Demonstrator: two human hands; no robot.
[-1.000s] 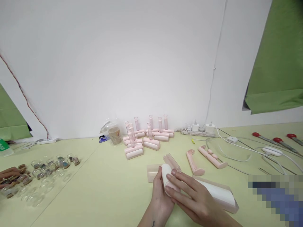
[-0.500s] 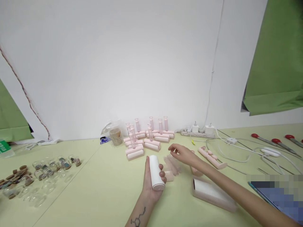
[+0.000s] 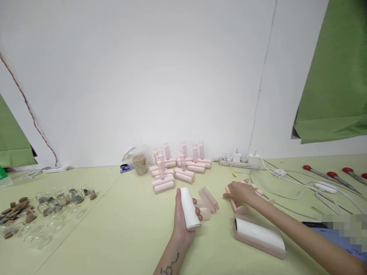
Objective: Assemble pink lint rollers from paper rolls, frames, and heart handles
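Note:
My left hand [image 3: 183, 217] is wrapped round a white lint roller refill [image 3: 189, 210], held tilted above the table. My right hand [image 3: 240, 193] has reached over a pink plastic part [image 3: 238, 206] and its bent fingers close on the near end of it; the palm side is hidden. Just behind that hand lies another pink piece [image 3: 260, 193], partly covered by the wrist. Clear pink tubes [image 3: 209, 199] lie between my hands, beside the left fingers. Nearer me on the right, a white roll [image 3: 259, 233] lies in a clear pinkish sleeve.
Several pink lint rollers [image 3: 184, 175] with upright handles stand near the wall. White cables and a power strip [image 3: 239, 163] spread at the right, with red-handled tools [image 3: 341, 179] and a blurred device [image 3: 341, 238]. Small glass domes [image 3: 61, 200] cover the left; a cup [image 3: 140, 165] stands behind.
My right hand has moved right and down from above the clear tubes onto the pink plastic part. My left hand keeps the white refill in nearly the same place.

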